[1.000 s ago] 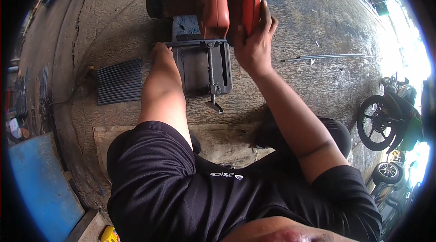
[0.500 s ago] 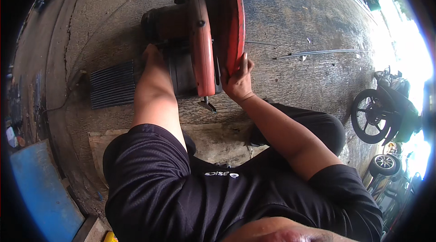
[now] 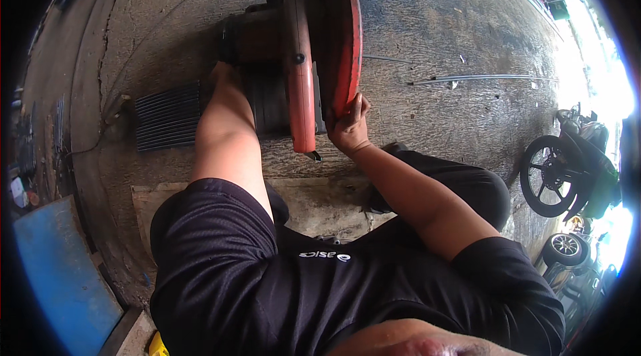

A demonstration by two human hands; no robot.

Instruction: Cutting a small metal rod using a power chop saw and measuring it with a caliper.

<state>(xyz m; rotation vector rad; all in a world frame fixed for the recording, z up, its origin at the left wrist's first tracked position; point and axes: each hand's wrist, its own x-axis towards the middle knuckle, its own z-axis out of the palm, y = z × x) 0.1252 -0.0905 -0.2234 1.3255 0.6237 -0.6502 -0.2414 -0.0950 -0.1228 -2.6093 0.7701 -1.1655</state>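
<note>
A chop saw with a long red handle [image 3: 300,82] stands on the ground in front of me. On its right side is a large round red blade guard [image 3: 354,35]. My right hand [image 3: 349,130] is closed at the guard's lower edge, fingers bent against it. My left hand [image 3: 222,71] reaches to the left side of the saw's dark base [image 3: 270,105], under the motor [image 3: 250,35]. Its fingers are mostly hidden there. Left of that forearm, a row of dark metal rods or tubes [image 3: 168,115] lies side by side.
A cable [image 3: 150,32] curves over the concrete at the left. Thin metal rods [image 3: 484,78] lie to the right, with a motorcycle [image 3: 554,172] beyond them. A flattened sheet [image 3: 314,202] lies before my legs, and a blue panel [image 3: 67,272] stands at the lower left.
The saw's handle and guard have tipped down toward me, and my right hand has come slightly lower with the guard. My left hand stays at the base.
</note>
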